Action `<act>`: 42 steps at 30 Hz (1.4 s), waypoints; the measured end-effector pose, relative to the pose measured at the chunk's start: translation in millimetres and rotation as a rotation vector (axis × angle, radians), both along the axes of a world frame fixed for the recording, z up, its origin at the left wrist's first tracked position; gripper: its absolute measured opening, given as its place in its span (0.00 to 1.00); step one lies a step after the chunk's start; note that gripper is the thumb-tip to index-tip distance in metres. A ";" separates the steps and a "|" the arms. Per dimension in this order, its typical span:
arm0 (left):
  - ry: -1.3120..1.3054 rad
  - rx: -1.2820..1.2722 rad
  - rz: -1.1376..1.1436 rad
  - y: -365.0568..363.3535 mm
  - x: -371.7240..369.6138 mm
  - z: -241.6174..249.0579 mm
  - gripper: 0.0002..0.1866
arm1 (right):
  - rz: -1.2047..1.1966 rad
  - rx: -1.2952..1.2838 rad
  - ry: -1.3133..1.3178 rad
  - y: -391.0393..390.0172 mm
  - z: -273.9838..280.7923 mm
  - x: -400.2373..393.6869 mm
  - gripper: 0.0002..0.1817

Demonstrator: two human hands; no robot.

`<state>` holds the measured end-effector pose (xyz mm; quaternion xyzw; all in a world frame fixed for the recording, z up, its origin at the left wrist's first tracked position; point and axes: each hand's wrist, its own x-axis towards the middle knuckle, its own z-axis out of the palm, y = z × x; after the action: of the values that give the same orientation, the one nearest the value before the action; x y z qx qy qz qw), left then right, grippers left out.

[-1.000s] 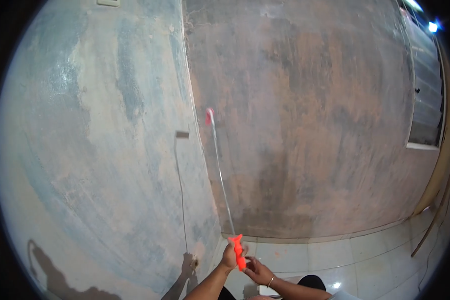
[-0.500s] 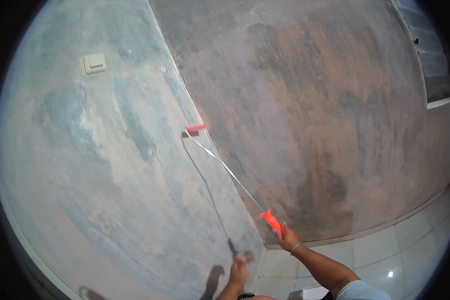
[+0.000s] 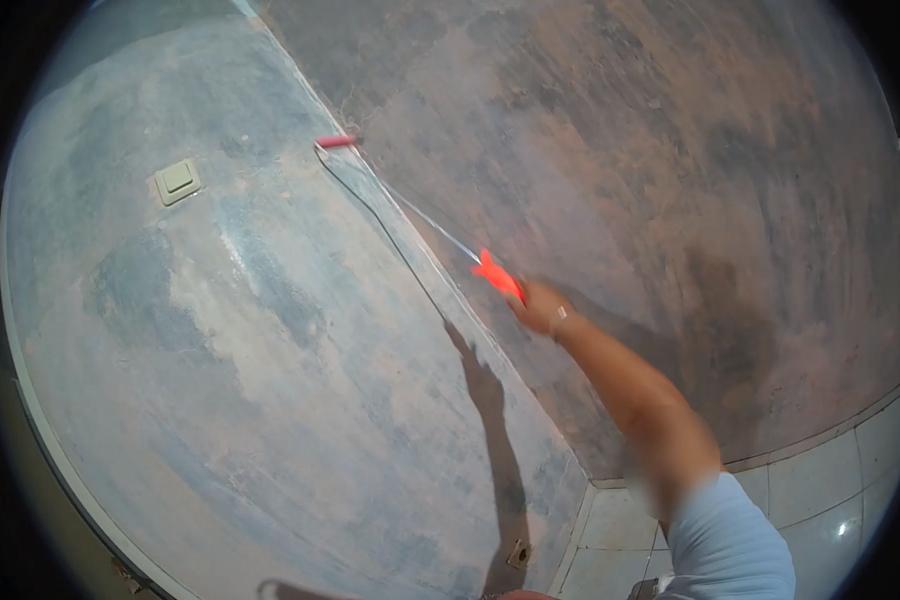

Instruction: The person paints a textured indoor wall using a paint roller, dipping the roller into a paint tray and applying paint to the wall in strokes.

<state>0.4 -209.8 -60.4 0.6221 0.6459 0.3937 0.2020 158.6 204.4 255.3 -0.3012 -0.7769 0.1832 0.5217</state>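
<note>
The right hand [image 3: 542,305], just off centre toward 3 o'clock, is closed around the orange handle [image 3: 502,280] of a small paint roller [image 3: 440,230]; the left hand is out of view, so I cannot tell its state. The pink roller sleeve [image 3: 335,142] sits at 11 o'clock, crosswise beside the corner line [image 3: 470,305] that slants down toward 5 o'clock, and looks close to or against the bluish-grey wall [image 3: 300,420], though contact is hard to confirm. Good rolling here calls for laying the sleeve's full width flat on that wall, with even, light pressure, since a long thin frame probably flexes if pushed hard. The sleeve's corner-side end needs most care: it could scuff the brownish wall [image 3: 610,130] if it strays toward 3 o'clock. Strokes parallel to the corner seem best, leaving a margin around the light switch [image 3: 178,181] at 10 o'clock.
</note>
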 end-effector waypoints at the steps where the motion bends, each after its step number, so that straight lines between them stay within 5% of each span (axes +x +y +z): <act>1: 0.004 -0.005 0.003 -0.8 1.9 -1.4 0.22 | -0.006 -0.004 0.036 2.9 27.2 0.6 0.25; 5: 0.025 -0.027 0.011 0.0 3.9 6.8 0.22 | 0.078 0.029 0.071 26.5 -22.0 -9.2 0.26; 9: 0.027 -0.031 0.018 -4.3 3.6 13.8 0.23 | 0.205 -0.153 -0.016 -8.9 -204.6 35.2 0.30; 13: 0.024 -0.041 0.026 -11.6 2.7 15.5 0.23 | 0.017 -0.122 -0.125 -34.9 -155.7 53.6 0.27; 18: 0.030 -0.045 0.025 -15.4 2.7 6.1 0.24 | -0.071 0.104 -0.025 9.2 85.0 25.0 0.24; 21: 0.041 -0.046 0.024 -19.8 2.2 -2.1 0.24 | -0.054 -0.016 -0.034 1.0 90.2 15.4 0.24; 23: 0.043 -0.050 0.016 -20.9 1.1 -5.9 0.25 | -0.009 0.059 -0.105 13.9 10.9 12.5 0.24; 27: 0.061 -0.055 -0.001 -23.9 -1.0 -8.1 0.25 | 0.000 -0.306 -0.244 -38.2 -238.7 46.1 0.28; 29: 0.061 -0.057 0.000 -26.5 -3.1 -7.8 0.26 | 0.165 -0.263 -0.192 -68.0 -375.6 71.3 0.33; 31: 0.063 -0.056 -0.002 -28.3 -3.9 -8.9 0.26 | 0.004 -0.512 -0.362 -103.7 -406.8 86.2 0.35; 34: 0.079 -0.057 -0.001 -30.8 -5.0 -11.1 0.26 | 0.026 -0.444 -0.318 -83.3 -376.4 67.2 0.36; 38: 0.102 -0.054 -0.016 -28.4 -5.7 -17.7 0.27 | -0.008 -0.300 -0.294 -38.5 -263.9 49.1 0.35; 42: 0.122 -0.053 -0.031 -25.7 -8.8 -20.3 0.27 | 0.011 -0.365 -0.306 -22.0 -269.8 37.6 0.36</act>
<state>-8.3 -235.5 -80.7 0.6493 0.6573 0.3349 0.1847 196.1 182.4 -14.5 -0.4106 -0.8025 0.2755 0.3340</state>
